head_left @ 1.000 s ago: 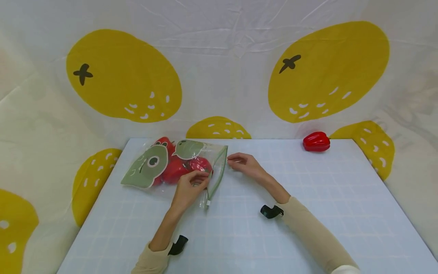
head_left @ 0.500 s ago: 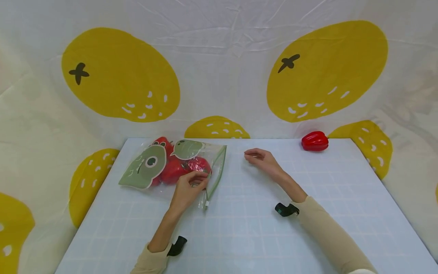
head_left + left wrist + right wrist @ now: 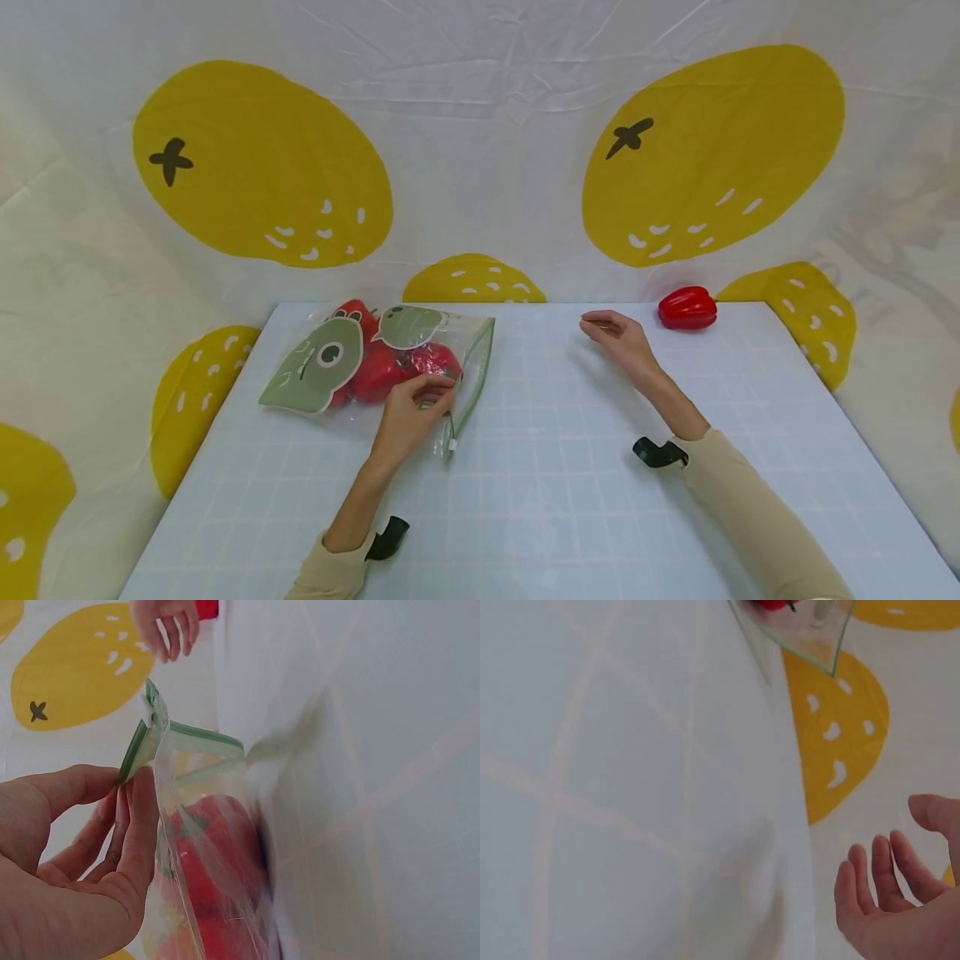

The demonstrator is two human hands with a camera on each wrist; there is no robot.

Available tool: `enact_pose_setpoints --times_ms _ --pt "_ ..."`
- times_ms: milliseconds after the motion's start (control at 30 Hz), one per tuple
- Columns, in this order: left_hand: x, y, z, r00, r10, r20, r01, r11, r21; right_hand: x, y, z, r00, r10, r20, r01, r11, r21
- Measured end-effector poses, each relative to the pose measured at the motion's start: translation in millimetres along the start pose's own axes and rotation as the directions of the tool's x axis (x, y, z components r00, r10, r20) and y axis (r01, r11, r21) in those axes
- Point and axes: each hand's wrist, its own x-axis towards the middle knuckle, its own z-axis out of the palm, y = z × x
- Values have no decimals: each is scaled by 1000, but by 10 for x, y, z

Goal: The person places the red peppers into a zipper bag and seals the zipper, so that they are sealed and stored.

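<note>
A clear zip bag (image 3: 311,375) with green cartoon prints lies at the table's left, several red bell peppers (image 3: 378,373) inside it. At its mouth, my left hand (image 3: 411,415) pinches the green-edged rim between thumb and fingers; the left wrist view shows the rim (image 3: 135,754) held apart, the mouth open. My right hand (image 3: 622,343) is over the table, right of the bag, its fingers loosely bent and holding nothing; thumb and fingers (image 3: 885,874) stand apart in the right wrist view. Nearest to it, a single red bell pepper (image 3: 687,308) lies at the back edge.
The table (image 3: 570,517) has a pale blue checked cover. Behind it hangs a white cloth (image 3: 487,167) printed with yellow fruit. A white slider (image 3: 452,446) sits at the near end of the bag's zip.
My right hand has moved away from the bag's mouth, rightward and slightly back, toward the lone bell pepper. My left hand keeps its pinch on the rim, and the bag stays in place.
</note>
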Motion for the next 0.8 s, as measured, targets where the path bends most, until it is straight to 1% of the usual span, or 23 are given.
enact_pose_setpoints --times_ms 133,367,567,633,800 --pt "-3 -7 -7 1000 -6 2 6 1000 4 -12 25 -111 998 -17 -58 16 1000 -21" --pt "0 -19 1 1000 17 3 -17 1000 3 -52 66 -302 987 1 -158 -7 999 -40" --pt "-2 -21 7 1000 28 8 -28 1000 -2 -57 104 -445 970 -40 -240 28 998 -55" --pt "-2 -24 6 1000 20 5 -20 1000 2 -54 121 -488 963 -44 -266 28 997 -66" --pt "0 -24 -3 1000 1 2 -1 1000 2 -48 164 -591 945 -26 -325 -8 995 -102"
